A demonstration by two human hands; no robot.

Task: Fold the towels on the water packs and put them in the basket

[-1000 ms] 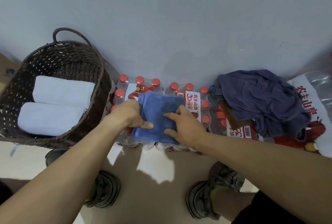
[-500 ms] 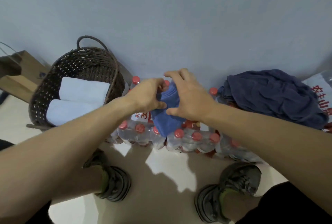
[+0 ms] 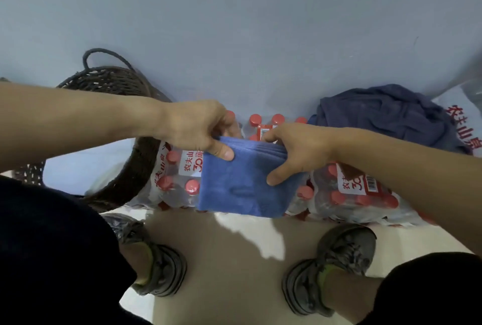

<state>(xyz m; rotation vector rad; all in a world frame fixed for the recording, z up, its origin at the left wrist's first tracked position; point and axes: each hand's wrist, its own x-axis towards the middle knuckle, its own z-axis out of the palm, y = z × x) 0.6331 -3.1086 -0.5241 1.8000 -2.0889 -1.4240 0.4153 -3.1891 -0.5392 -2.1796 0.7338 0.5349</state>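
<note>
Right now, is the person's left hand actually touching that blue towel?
Touching. The head view shows the left hand pinching the blue towel's top left corner, thumb pressed flat on the cloth. The right hand grips its other top corner.

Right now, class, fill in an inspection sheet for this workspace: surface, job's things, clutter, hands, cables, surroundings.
Surface: water packs with red caps, standing on a pale floor against the wall.
Job's things: blue towel, folded, held up over the packs; basket at left, something pale inside; dark towel, crumpled, on the packs at right.
Clutter: nothing seen.
Hands: left hand pinches the blue towel's top left corner; right hand grips its top right edge.
Cables: nothing seen.
Surroundings: grey-blue wall; the person's two grey shoes on the floor.
</note>
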